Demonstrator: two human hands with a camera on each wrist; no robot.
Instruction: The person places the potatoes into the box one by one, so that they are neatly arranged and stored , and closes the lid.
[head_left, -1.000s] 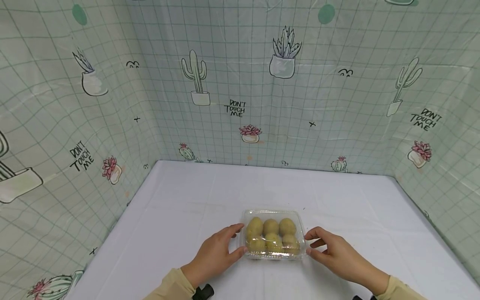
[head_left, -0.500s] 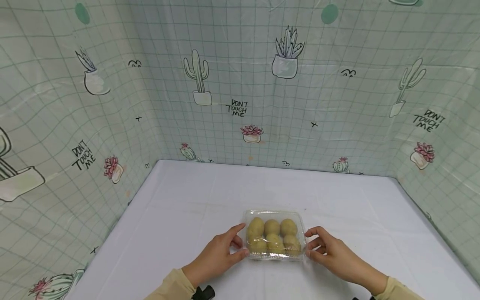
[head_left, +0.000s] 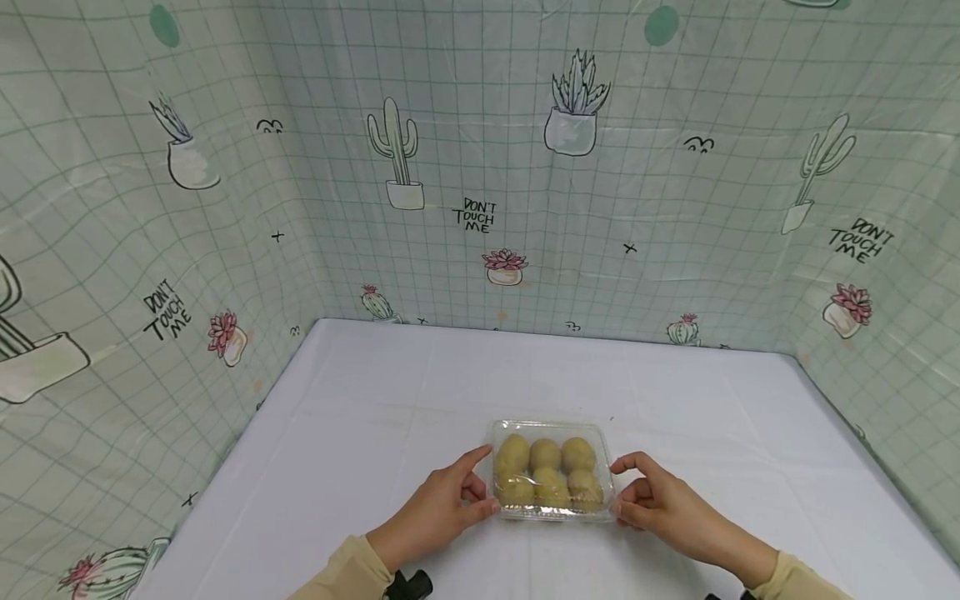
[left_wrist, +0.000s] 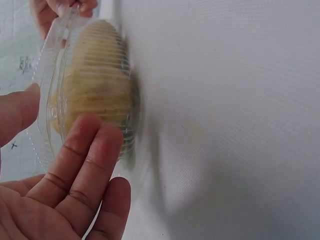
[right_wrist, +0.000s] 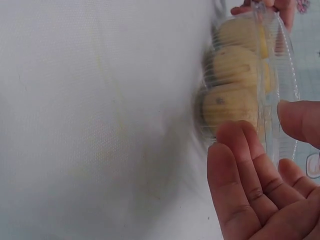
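A clear plastic clamshell box (head_left: 552,517) with several round yellow-green fruits (head_left: 546,455) inside sits on the white tabletop, its lid down. At its left side is my left hand (head_left: 433,510); the thumb is by the near left corner and the index finger reaches along the side. In the left wrist view, its fingers (left_wrist: 82,165) lie fairly straight by the ribbed wall, thumb apart near the rim. My right hand (head_left: 675,512) is at the right side, thumb by the near right corner. The right wrist view shows its fingers (right_wrist: 245,175) extended by the wall, the thumb near the lid edge.
White cloth covers the table (head_left: 420,375). Grid-patterned curtains (head_left: 465,150) with cactus prints stand at the back and both sides. A small black object (head_left: 408,585) shows at the left wrist.
The left index finger has straightened slightly along the box. The right fingers and thumb have drawn in closer to the near right corner. The box has scarcely shifted on the table.
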